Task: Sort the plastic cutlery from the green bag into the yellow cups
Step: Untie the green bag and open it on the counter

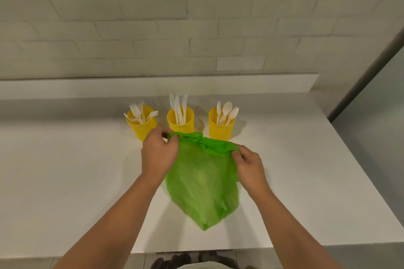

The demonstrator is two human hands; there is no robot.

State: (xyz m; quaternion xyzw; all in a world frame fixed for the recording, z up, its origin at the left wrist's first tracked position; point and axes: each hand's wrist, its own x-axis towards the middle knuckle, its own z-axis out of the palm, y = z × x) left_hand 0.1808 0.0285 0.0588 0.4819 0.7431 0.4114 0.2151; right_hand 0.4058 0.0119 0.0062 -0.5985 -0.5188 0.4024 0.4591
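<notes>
A thin green bag (202, 185) lies flat on the white counter (65, 181), its mouth towards the cups. My left hand (158, 155) pinches the bag's left handle and my right hand (249, 167) pinches the right handle, stretching the top edge between them. Behind the bag stand three yellow cups in a row. The left cup (142, 126) holds white forks, the middle cup (180, 121) holds white knives, and the right cup (221, 125) holds white spoons. No cutlery shows through the bag.
A low white ledge (153, 85) and a pale brick wall (175, 17) rise behind the cups. The counter's right edge (360, 170) drops to a grey floor, and its front edge runs just below my forearms.
</notes>
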